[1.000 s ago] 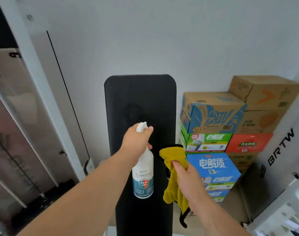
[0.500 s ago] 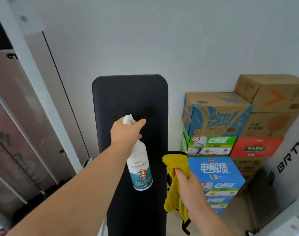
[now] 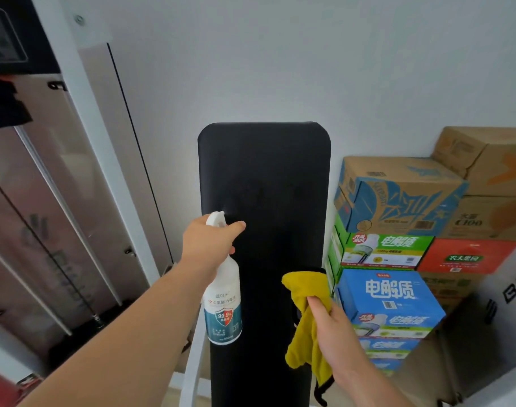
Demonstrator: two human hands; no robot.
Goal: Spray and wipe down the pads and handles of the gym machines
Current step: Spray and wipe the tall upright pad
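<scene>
A long black bench pad point(image 3: 268, 177) stands upright against the white wall. My left hand point(image 3: 209, 245) grips the trigger head of a white spray bottle point(image 3: 223, 306) with a teal label, held in front of the pad's left half, nozzle facing the pad. My right hand point(image 3: 330, 327) holds a crumpled yellow cloth point(image 3: 305, 292) at the pad's lower right edge. The cloth hangs below the hand, with a dark strip at its bottom.
Stacked cardboard drink boxes point(image 3: 397, 259) fill the corner to the right of the pad. A white machine frame point(image 3: 83, 118) with a translucent panel and cable stands at the left. A white frame part with black lettering point(image 3: 512, 292) shows at the right edge.
My left hand with the bottle has stayed before the pad's left half while the view shifted. The right hand still holds the cloth at the pad's lower right.
</scene>
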